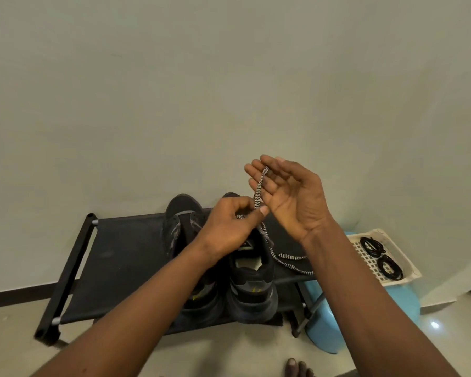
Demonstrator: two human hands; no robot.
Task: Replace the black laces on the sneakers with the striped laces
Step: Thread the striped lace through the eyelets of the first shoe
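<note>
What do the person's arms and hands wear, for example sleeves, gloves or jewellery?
Nothing worn shows. The left forearm and the right forearm are bare up to the picture's edge, with no sleeve in view. The left hand and the right hand have no gloves, and no ring, watch or bracelet is visible.

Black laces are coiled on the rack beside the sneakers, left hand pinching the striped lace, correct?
Not on the rack. The head view shows the black laces coiled in the white tray on the blue stool. The left hand does pinch the striped lace.
</note>
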